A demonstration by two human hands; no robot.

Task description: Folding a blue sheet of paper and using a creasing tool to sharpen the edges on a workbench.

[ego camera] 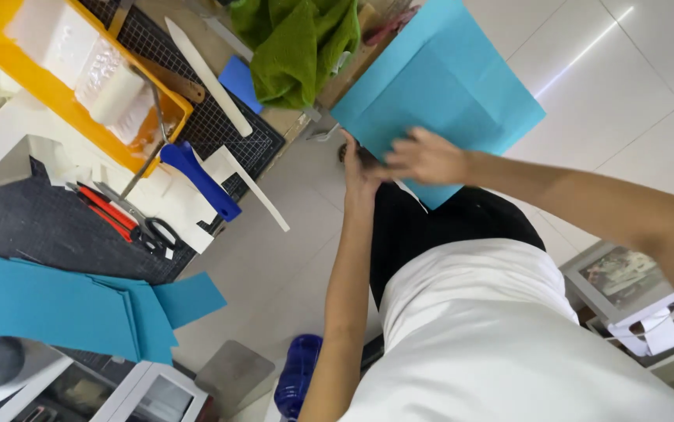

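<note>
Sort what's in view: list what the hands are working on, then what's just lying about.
In hand: blue paper sheet, left hand, right hand.

Lying about: yellow paint tray, paint roller, red-handled scissors, green towel, blue paper pieces.

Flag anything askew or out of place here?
The long white strip and the stacked blue paper sheets overhang the table edge. Both hands, left hand and right hand, grip the large blue paper sheet.
</note>
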